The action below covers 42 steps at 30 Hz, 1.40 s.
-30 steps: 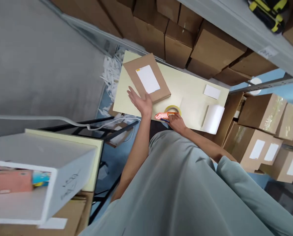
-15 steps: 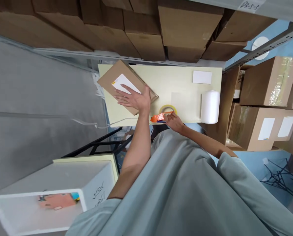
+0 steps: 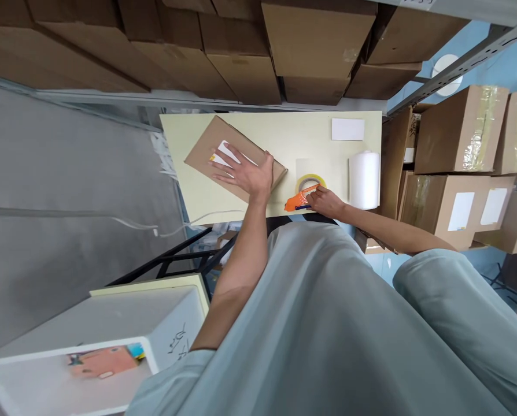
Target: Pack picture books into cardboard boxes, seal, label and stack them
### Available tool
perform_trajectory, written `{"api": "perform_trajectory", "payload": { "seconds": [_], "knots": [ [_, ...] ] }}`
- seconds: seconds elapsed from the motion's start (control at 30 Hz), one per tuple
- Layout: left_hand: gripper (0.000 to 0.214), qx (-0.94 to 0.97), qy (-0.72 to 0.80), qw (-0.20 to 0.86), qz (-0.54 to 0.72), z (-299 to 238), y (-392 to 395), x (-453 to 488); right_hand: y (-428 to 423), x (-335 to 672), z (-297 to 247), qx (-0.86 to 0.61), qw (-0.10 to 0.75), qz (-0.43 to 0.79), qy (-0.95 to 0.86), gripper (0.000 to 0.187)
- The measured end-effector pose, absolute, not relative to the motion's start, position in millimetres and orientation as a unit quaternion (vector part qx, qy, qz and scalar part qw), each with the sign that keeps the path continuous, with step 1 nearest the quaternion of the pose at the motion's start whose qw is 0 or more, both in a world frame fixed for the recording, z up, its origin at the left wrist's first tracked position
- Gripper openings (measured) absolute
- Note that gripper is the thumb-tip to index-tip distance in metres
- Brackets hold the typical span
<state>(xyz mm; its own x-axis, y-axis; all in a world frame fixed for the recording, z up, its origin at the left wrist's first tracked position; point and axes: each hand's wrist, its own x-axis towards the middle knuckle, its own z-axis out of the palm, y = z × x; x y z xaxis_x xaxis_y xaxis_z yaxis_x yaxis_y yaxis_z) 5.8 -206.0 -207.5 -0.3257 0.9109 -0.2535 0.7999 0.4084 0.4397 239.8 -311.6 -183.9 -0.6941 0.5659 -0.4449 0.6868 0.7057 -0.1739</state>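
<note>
My left hand [image 3: 250, 174] lies with fingers spread over a cardboard box [image 3: 215, 136], partly covering its white label [image 3: 224, 149]. The box sits at an angle on the left part of the pale yellow table [image 3: 280, 127]. Near the table's front edge, my right hand [image 3: 325, 202] is closed around the handle of an orange tape dispenser [image 3: 296, 200]. A roll of yellowish tape [image 3: 302, 180] is mounted on it. The dispenser is to the right of the box, apart from it.
A white roll [image 3: 364, 180] and a white rectangular piece [image 3: 347, 129] are on the table's right side. Cardboard boxes [image 3: 319, 40] line the shelf behind, and more boxes [image 3: 460, 130] are stacked at right. A white bin [image 3: 172, 329] stands at lower left; a cable [image 3: 206, 214] crosses the table's front left corner.
The box has turned slightly and shifted right and nearer under my left hand. My right hand has carried the tape dispenser to the right. The whole view has shifted a little too.
</note>
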Motion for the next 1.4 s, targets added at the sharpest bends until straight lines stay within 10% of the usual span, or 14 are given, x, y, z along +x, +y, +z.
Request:
{"api": "perform_trajectory", "payload": {
  "seconds": [0.3,0.83,1.4],
  "knots": [
    [0.105,0.519,0.801,0.261,0.144,-198.4,-212.8,0.9,-281.3,352.8,-165.8,0.438,0.229,-0.122,0.861,0.043],
    [0.112,0.731,0.588,0.342,-0.047,-151.9,-223.4,-114.5,-275.6,190.8,-206.8,0.333,0.14,-0.144,0.921,0.051],
    [0.102,0.455,0.869,0.151,0.123,-228.1,-130.8,-33.3,-346.0,154.3,-217.6,0.418,0.081,-0.177,0.887,0.039]
  ]
}}
